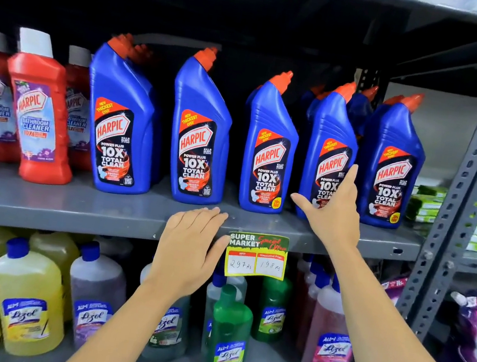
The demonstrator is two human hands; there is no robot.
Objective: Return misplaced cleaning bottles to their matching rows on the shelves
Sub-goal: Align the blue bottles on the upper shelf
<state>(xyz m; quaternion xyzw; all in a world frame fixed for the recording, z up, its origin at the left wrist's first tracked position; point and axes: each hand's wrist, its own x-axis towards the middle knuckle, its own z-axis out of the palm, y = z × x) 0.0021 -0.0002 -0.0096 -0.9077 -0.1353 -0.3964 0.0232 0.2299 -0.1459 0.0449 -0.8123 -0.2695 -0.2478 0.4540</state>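
My right hand is spread open, empty, against the fourth blue Harpic bottle; I'd wrap its waist fully before lifting. My left hand rests flat, holding nothing.

On the blue bottles you can read "HARPIC POWER PLUS 10X TOTAL CLEAN". The red bottles say "HARPIC BATHROOM CLEANER". Below, the yellow bottles and the green bottle carry "Lizol". The price tag on the shelf edge reads "SUPER MARKET", "297 Rs" and "198 Rs".
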